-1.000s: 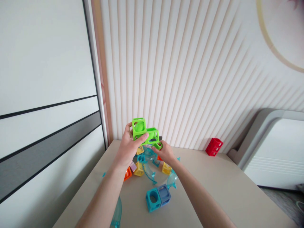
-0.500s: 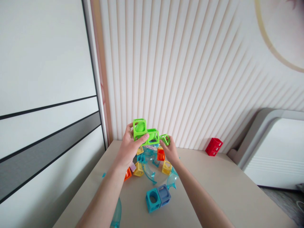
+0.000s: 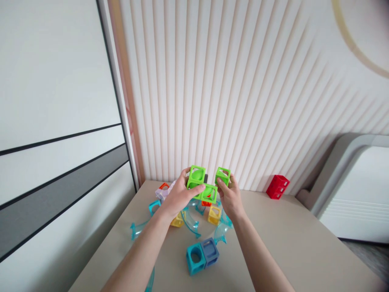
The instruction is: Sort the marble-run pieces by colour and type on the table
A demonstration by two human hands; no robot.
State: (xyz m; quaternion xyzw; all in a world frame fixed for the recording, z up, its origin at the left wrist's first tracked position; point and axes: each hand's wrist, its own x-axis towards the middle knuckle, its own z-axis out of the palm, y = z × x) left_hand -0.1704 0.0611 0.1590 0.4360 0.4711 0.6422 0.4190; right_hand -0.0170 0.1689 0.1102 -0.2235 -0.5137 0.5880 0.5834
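My left hand (image 3: 179, 196) is closed around several joined green cube blocks (image 3: 197, 174), which form an L shape above the table. Its thumb lies across the front of the lower blocks. In my right hand (image 3: 230, 194) is a single green cube block (image 3: 223, 175), pinched between thumb and fingers. A small gap separates this cube from the joined ones. Behind the joined blocks, a small dark piece (image 3: 206, 178) shows in part; I cannot make out what it is. Below the hands lie a yellow cube (image 3: 214, 215) and clear blue curved track pieces (image 3: 191, 222).
Nearer on the table (image 3: 273, 243) sit a teal cube (image 3: 195, 258) and a blue-grey cube (image 3: 210, 250), side by side. A red block stack (image 3: 277, 187) stands against the ribbed wall (image 3: 170, 101). A white cabinet (image 3: 60, 81) borders the left, a grey-white panel (image 3: 361, 186) the right.
Both hands have shifted right. The green cube in my right hand has turned and risen, and now stands level with the upper joined block. My left hand's blocks have moved right and slightly down.
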